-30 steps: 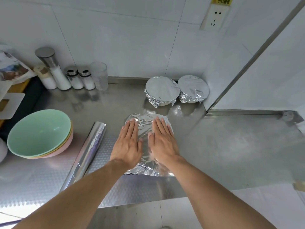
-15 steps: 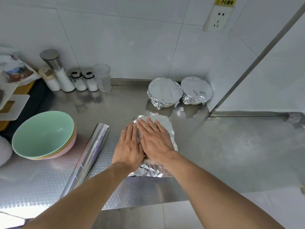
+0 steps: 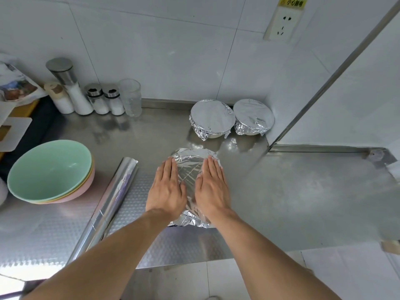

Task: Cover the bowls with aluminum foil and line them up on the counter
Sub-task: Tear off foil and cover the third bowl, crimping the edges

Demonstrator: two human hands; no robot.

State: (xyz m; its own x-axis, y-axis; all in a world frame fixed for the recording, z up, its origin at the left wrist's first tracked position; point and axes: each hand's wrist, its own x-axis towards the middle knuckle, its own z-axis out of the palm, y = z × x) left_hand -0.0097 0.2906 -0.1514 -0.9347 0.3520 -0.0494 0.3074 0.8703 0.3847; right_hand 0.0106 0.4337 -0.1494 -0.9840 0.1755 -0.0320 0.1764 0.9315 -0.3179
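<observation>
While both flat hands, left hand point(image 3: 166, 189) and right hand point(image 3: 211, 188), press the foil-covered bowl point(image 3: 190, 169), the steel counter point(image 3: 292, 191) (white-tiled wall point(image 3: 173, 50) behind) gleams.

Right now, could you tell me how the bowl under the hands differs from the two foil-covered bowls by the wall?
The near bowl sits mid-counter with crinkled foil, its front edge still flaring loose; the back bowls stand side by side by the wall, foil smooth and tucked round their rims. The left hand and right hand press flat on the near bowl; the back bowls are untouched. All wear foil.
</observation>
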